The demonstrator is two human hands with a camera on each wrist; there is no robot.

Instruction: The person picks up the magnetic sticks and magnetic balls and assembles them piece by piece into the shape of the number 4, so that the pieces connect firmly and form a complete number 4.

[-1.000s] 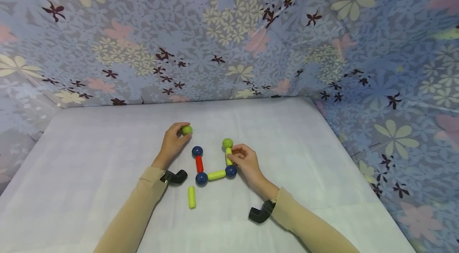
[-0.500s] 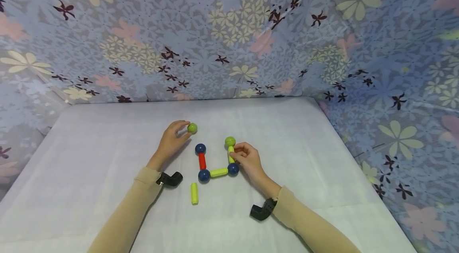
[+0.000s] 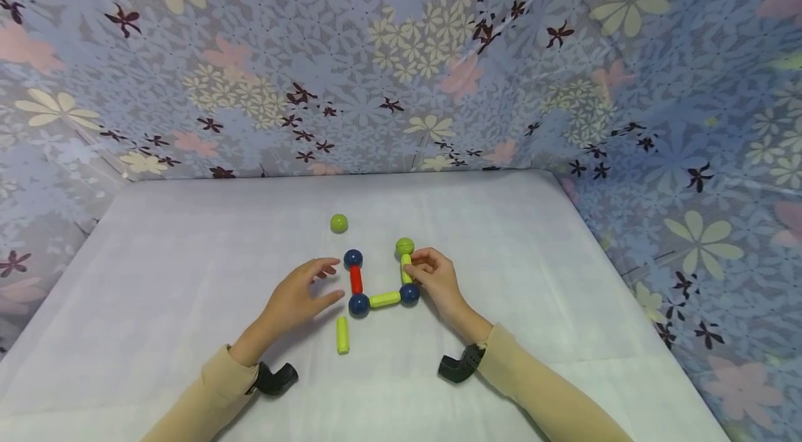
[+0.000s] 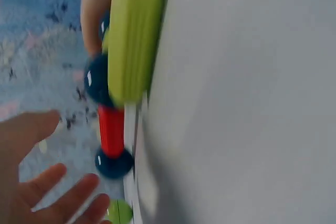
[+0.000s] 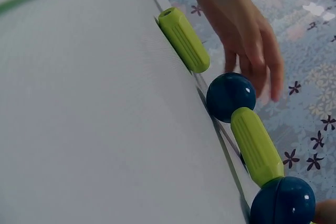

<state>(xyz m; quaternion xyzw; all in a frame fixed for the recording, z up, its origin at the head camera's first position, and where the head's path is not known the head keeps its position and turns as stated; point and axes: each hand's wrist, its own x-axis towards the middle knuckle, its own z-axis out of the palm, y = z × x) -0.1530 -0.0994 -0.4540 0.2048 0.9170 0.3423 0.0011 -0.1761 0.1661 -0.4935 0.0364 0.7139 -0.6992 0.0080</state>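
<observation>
On the white table lies a U-shaped chain of balls and rods. Its left side is a red rod (image 3: 356, 280) between a far blue ball (image 3: 354, 259) and a near blue ball (image 3: 359, 305). A yellow-green rod (image 3: 385, 299) runs along the bottom to another blue ball (image 3: 410, 294). My right hand (image 3: 436, 282) pinches the upright yellow-green rod (image 3: 406, 268), which is topped by a green ball (image 3: 404, 246). My left hand (image 3: 299, 298) hovers left of the red rod, fingers spread and holding nothing. A loose yellow-green rod (image 4: 135, 40) lies close to it.
A loose green ball (image 3: 339, 223) rests beyond the chain's far left end. The table (image 3: 526, 233) is covered in white cloth, with a floral curtain (image 3: 401, 66) behind it and along the right. Each wrist wears a black camera mount (image 3: 460, 365).
My left hand has let go of the loose green ball and come back toward me, beside the red rod. My right hand keeps its pinch on the rod.
</observation>
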